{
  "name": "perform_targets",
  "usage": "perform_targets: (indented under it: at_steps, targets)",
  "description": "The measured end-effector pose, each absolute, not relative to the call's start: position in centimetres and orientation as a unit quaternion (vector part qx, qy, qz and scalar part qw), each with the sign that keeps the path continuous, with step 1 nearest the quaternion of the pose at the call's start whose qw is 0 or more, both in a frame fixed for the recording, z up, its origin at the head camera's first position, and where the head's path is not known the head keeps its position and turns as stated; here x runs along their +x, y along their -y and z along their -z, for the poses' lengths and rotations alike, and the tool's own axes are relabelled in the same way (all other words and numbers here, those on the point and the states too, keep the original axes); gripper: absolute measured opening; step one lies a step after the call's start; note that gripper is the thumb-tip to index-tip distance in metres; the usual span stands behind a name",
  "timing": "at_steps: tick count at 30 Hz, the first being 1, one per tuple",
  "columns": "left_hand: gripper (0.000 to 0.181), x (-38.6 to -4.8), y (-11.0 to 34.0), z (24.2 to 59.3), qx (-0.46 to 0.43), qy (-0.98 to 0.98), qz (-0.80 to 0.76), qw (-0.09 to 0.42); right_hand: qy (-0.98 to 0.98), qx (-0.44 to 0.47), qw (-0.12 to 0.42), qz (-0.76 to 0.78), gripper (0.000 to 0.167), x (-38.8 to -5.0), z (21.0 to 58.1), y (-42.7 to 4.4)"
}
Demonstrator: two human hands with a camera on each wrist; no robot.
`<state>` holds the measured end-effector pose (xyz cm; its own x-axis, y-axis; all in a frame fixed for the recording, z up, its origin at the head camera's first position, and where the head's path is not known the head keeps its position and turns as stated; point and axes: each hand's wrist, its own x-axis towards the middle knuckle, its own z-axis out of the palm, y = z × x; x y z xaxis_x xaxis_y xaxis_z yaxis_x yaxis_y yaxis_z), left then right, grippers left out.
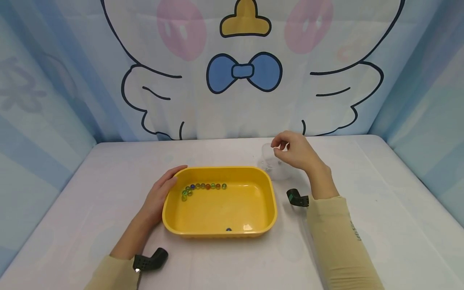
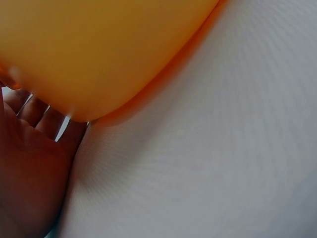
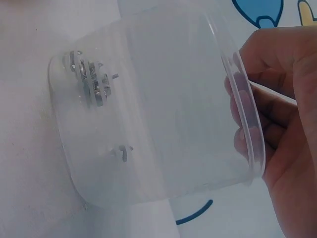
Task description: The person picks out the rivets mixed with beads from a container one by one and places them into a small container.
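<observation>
A yellow rectangular tub (image 1: 217,213) stands on the table with several glass marbles (image 1: 208,186) along its far left side and one blue marble (image 1: 228,229) near its front wall. My left hand (image 1: 159,197) rests along the tub's left end, fingers reaching the far corner. Right of the tub is a clear plastic container (image 3: 183,114) holding several small shiny metal pieces (image 3: 96,84) near its bottom. My right hand (image 1: 295,151) is at the container's rim with bent fingers; fingertips show through the plastic just below the rim. Whether they hold something is unclear.
A white cloth (image 1: 203,266) covers the table. Behind it hangs a printed curtain (image 1: 246,108), with blue curtains at both sides. A black wrist camera (image 1: 150,259) sits on the left forearm and another black camera (image 1: 298,198) on the right.
</observation>
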<state>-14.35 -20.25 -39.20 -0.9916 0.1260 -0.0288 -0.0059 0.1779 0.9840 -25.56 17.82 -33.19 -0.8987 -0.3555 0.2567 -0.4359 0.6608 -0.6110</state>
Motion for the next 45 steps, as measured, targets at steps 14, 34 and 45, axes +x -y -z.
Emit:
perform_targets:
  at_steps: [14,34,45]
  targets:
    - [0.046,-14.4,20.3,39.3,0.039,-0.765,-0.641,0.052,0.909,0.222,0.075,-0.344,0.011,-25.6,33.2,-17.9]
    - [0.046,-14.4,20.3,39.4,0.042,-0.774,-0.630,0.049,0.896,0.259,0.079,-0.351,0.012,-24.6,32.7,-16.0]
    - [0.046,-14.3,20.2,39.4,0.042,-0.770,-0.635,0.050,0.890,0.291,0.070,-0.344,0.010,-23.6,32.3,-15.1]
